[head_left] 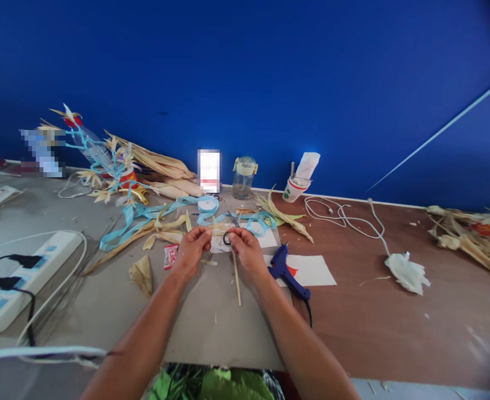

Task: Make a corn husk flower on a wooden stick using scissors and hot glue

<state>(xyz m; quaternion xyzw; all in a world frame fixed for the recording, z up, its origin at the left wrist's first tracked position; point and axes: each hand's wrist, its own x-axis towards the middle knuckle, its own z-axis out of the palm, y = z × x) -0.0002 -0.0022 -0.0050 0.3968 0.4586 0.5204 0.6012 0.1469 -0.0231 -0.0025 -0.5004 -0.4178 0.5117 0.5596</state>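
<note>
Since the worktop (228,339) ends on the near side of the glue gun (289,272), both forearms cross that edge. Thin stick (237,283) left of the gun, pointing bodyward; whether it is held or lying, cannot tell. Probably light, stiff, snappable: take it mid-length. Right hand (245,247), left of the gun's nozzle: grip pinches a dark loop (224,239) at the fingertips. Loop likely light and bendy; hold by its rim. Left hand (194,247), farther left of the gun: grip closed thumb to finger, contents too small to make out.

Room: the gun's cord (310,314) trails on its near side, a possible snag for the right forearm. Widest space seems right of the gun, short of the white cable (349,216). Beyond the gun, leftward, blue ribbon (127,218) would drag easily. Farther, bottle (243,186) and paper cup (295,190) could tip; behind them, blue wall (245,83) limits reach.
</note>
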